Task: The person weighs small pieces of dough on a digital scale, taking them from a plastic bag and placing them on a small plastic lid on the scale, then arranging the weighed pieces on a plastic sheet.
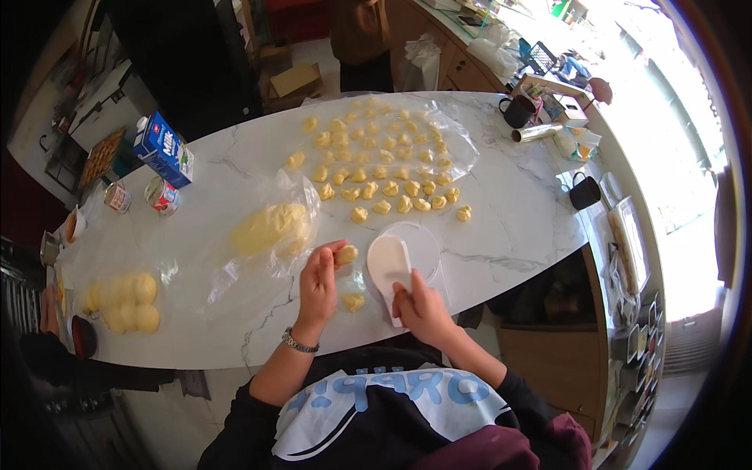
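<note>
My left hand (pixel 319 283) pinches a small piece of yellow dough (pixel 345 254) between thumb and fingers, above the marble-patterned table. My right hand (pixel 423 308) is closed round the narrow end of a white paddle-shaped scraper (pixel 387 262). The scraper's wide rounded end overlaps a pale round disc (pixel 423 244) on the table. Between my hands lies a loose dough piece (pixel 353 302). To the left, a big dough mass (pixel 271 229) rests under clear plastic. Beyond my hands, several small dough pieces (pixel 391 188) sit in rows, the farther ones under a plastic sheet (pixel 458 145).
At the left stand a blue milk carton (pixel 164 149), two cans (pixel 162 196) and smooth dough balls (pixel 129 301) under plastic. Dark mugs (pixel 583 191) stand on the right. Another person (pixel 360 35) is across the table; someone's arm (pixel 51 309) shows at the left end.
</note>
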{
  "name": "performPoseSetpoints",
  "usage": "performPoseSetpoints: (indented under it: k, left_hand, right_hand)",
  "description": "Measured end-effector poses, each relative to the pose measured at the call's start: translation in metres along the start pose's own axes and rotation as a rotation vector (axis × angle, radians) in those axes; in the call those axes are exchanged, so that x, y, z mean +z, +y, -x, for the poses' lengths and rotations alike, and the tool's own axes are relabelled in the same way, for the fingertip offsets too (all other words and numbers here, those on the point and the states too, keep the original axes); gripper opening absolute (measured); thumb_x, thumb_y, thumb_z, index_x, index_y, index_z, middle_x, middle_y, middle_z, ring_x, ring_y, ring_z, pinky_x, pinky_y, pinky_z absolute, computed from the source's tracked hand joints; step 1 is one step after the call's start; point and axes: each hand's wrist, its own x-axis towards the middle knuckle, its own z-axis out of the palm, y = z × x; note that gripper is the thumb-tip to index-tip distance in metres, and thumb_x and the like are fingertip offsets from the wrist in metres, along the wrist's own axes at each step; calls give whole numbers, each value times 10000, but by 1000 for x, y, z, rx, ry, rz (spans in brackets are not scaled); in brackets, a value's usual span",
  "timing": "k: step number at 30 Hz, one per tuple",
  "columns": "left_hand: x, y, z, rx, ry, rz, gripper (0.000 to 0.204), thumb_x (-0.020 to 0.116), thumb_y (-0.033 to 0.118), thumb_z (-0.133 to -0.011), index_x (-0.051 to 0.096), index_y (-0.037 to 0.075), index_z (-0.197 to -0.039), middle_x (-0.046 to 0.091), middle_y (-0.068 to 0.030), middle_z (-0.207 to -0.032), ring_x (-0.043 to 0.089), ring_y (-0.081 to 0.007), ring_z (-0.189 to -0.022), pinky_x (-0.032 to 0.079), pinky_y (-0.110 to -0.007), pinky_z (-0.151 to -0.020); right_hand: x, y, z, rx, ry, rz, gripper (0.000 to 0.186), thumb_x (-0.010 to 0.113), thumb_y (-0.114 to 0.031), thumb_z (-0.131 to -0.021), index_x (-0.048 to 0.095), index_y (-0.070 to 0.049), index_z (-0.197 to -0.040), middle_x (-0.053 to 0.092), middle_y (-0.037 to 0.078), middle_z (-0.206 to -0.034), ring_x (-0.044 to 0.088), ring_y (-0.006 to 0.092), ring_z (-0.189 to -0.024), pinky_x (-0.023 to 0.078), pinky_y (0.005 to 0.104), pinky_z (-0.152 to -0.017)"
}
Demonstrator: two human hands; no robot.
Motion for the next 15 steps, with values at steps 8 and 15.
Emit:
performPoseSetpoints:
  k: [8, 15]
  left_hand:
    - [12, -8, -1, -44, -223, -151, 385, 434, 311, -1009, 604, -21, -1106, 650, -85, -1057, 606, -145, -981, 470, -295, -880]
    - [-42, -11, 41, 185, -167, -880, 159, 643, 159, -861, 626, 1, -869, 589, -119, -761, 601, -267, -698, 480, -327, -652]
  right_hand:
    - [-62, 5, 20, 38, 432, -64, 158, 422, -151, -996, 470, -7, -1038, 550, 50, -588, 487, 80, -434, 379, 236, -400]
    - [-76, 21, 32, 86, 580, -140, 143, 430, -146, -994, 467, -9, -1013, 541, 48, -576, 482, 83, -419, 364, 235, -383]
